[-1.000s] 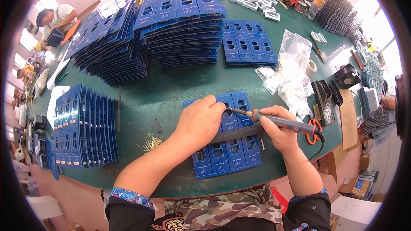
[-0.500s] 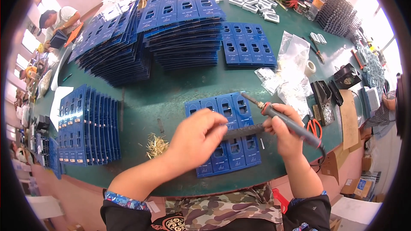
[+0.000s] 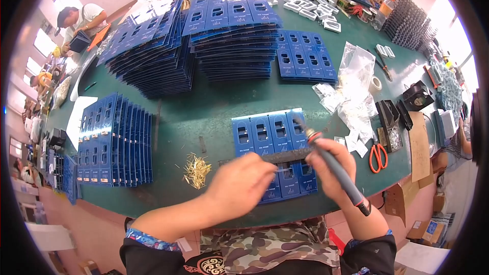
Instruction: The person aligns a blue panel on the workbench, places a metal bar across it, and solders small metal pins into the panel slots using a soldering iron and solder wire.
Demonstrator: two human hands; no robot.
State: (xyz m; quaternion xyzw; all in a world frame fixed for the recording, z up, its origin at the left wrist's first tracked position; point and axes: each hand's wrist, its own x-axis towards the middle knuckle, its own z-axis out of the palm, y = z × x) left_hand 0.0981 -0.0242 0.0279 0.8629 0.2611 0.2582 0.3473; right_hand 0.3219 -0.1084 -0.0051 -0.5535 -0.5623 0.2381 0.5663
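Note:
A panel of blue circuit boards [image 3: 243,133] with rectangular cutouts lies before me. Across its middle rests a dark, flat bar [image 3: 288,156]. My right hand [image 3: 333,165] is closed around a soldering iron [image 3: 333,162]; the tip slants up and left over the panel's upper right, blurred. That hand's fingers are at the bar's right end; whether they press on it I cannot tell. Over the panel's lower left, my left hand [image 3: 242,183] has its fingertips pinched together. A thin, pale sliver shows at them, too small to name. A pile of thin golden pins [image 3: 196,170] lies left of this hand.
Tall stacks of blue board panels [image 3: 234,51] stand at the back, with another upright row [image 3: 114,147] at left. Plastic bags [image 3: 354,97], orange-handled scissors or pliers [image 3: 378,158], a black tray [image 3: 389,127] and a small fan [image 3: 417,95] lie right. Co-workers sit across the table.
My left hand has moved down from the bar, its fingertips now pinched over the lower boards. The right hand still holds the iron, now tilted more steeply. The whole view has shifted slightly.

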